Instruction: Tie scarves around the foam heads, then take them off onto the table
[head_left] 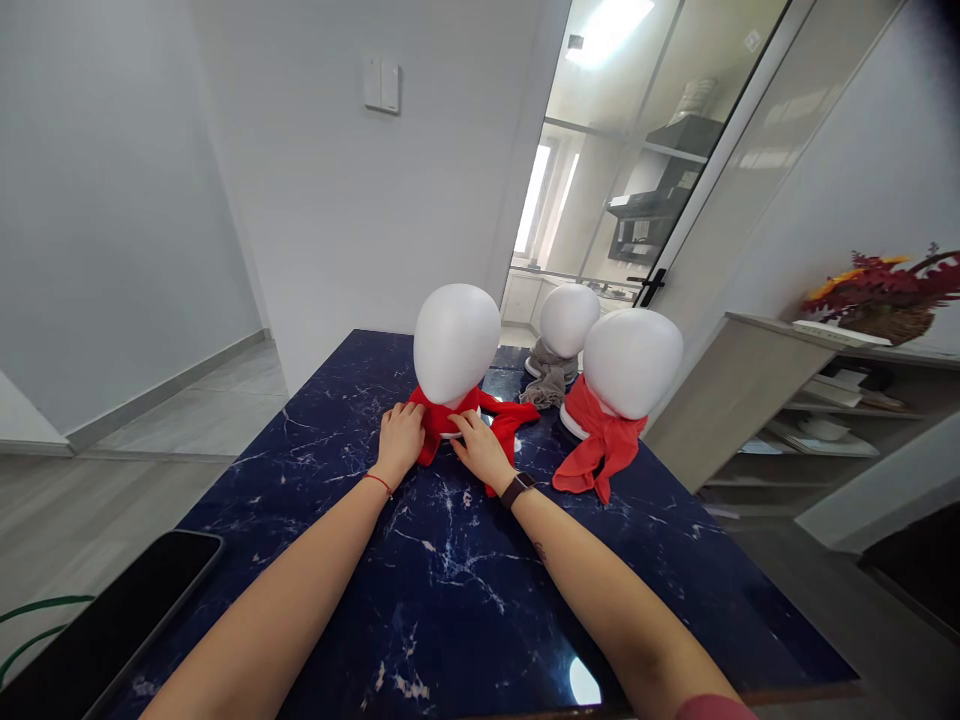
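Observation:
A white mannequin head (456, 342) stands on the dark blue marble table (450, 570) with a red scarf (506, 415) around its neck. My left hand (400, 437) is closed on the scarf's left part at the base of the neck. My right hand (480, 447) pinches the scarf at the front of the neck, fingers pressed together. To the right stands a second white head (632, 362) wearing a tied red scarf (600, 448). Behind them a third head (568, 318) wears a grey scarf (547, 378).
A black phone or tablet (112, 620) lies at the table's near left corner. A shelf unit (795, 400) with a basket of red flowers (885, 295) stands on the right. A glass door (675, 180) is behind the table.

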